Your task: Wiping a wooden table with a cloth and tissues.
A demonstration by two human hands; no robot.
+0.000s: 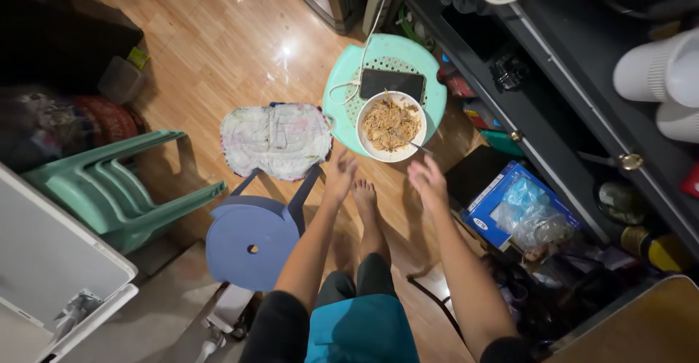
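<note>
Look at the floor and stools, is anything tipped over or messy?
Yes. A green plastic chair lies tipped on its side on the wooden floor, legs pointing sideways. A crumpled white cloth sits rumpled by the blue plastic stool. The white bowl of noodles stands upright on the mint-green stool; nothing looks spilled.

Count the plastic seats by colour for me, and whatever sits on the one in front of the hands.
Mint stool: 1
Blue stool: 1
Green chair: 1
Noodle bowl: 1
Phone: 1
Total: 5
</note>
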